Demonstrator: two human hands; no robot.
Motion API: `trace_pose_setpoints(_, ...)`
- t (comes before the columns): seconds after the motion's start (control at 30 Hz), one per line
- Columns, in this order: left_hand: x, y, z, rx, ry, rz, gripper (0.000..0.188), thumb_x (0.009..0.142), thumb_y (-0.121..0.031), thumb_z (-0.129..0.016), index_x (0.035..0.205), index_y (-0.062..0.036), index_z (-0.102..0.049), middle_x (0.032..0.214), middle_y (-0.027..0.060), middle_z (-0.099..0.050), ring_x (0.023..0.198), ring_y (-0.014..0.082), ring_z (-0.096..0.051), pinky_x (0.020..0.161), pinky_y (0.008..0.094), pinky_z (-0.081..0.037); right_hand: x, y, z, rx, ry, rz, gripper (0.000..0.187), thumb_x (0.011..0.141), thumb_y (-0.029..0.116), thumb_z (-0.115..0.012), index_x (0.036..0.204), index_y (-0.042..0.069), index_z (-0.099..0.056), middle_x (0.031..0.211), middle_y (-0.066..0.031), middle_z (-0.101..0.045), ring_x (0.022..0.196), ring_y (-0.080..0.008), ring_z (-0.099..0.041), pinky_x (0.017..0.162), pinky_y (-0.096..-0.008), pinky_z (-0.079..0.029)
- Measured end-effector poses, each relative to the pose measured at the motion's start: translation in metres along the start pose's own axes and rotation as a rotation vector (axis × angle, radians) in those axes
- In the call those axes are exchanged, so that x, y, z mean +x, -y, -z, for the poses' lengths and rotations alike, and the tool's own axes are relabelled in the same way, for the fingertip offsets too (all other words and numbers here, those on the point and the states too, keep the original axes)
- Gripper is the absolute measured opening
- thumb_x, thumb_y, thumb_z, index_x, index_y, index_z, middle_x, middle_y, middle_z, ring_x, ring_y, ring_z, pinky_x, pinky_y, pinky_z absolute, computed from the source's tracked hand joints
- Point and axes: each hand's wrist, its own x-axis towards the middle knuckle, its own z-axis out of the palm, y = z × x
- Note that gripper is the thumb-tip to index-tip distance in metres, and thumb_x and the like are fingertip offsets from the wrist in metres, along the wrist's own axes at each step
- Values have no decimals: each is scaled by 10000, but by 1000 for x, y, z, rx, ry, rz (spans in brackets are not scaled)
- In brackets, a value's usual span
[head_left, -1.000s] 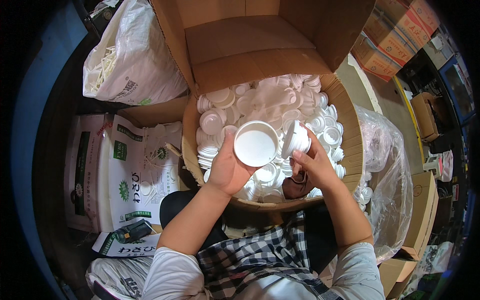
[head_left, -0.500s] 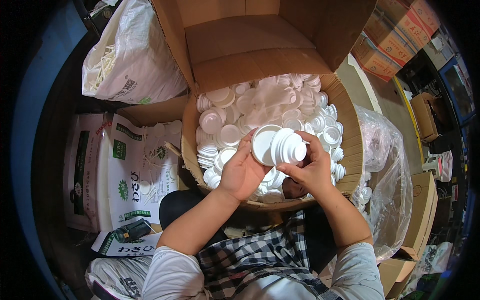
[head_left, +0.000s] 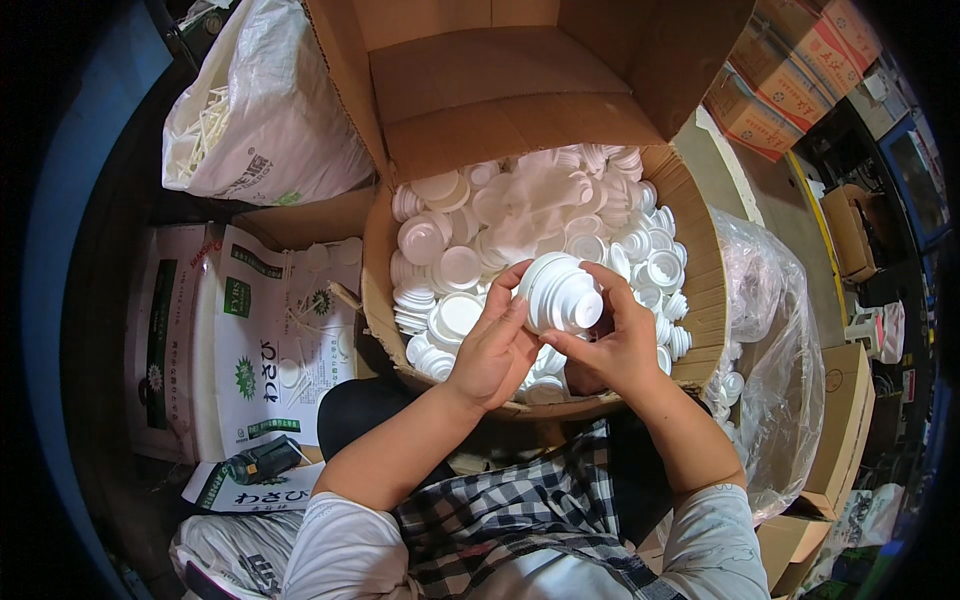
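Between my two hands, above an open cardboard box, is a white stepped plastic cap [head_left: 560, 297], its narrow end tilted toward the right. A wider white rim shows behind it, close against it; whether that is a second piece I cannot tell. My left hand [head_left: 497, 345] grips the left edge with thumb and fingers. My right hand [head_left: 620, 335] curls round the narrow end, thumb below and fingers above. Many similar white plastic caps [head_left: 460, 268] fill the box [head_left: 708, 300] beneath my hands.
A second box [head_left: 500, 75] lies open on its side at the back. To the left stand a white sack [head_left: 290, 120] of thin sticks and a printed carton [head_left: 270, 350] with a dark green tool [head_left: 262, 462]. At right are a clear plastic bag [head_left: 785, 370] and stacked cartons [head_left: 755, 110].
The two white pieces, apart side by side before, are now close together in line. My left hand has turned and its fingers have closed round the rim.
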Motion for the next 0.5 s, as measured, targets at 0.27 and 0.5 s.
trace_pose_setpoints(0.27, -1, -1, -2, 34, 4, 3, 379, 957, -165, -336, 1323, -127, -242, 1307, 73, -356, 1194, 195, -391, 992, 352, -336, 0, 2, 1, -36, 28, -19, 729, 609, 321, -818, 1174, 31, -460, 825, -122, -634, 677, -158, -636, 592, -263, -507)
trace_pose_setpoints(0.5, 0, 2, -3, 184, -30, -84, 443, 935, -210, -437, 1312, -91, -237, 1279, 93, -363, 1173, 185, -398, 971, 334, -354, 2, 1, -4, -31, 67, 24, 770, 620, 302, -808, 1227, 16, -432, 843, -139, -622, 670, -180, -629, 574, -280, -496)
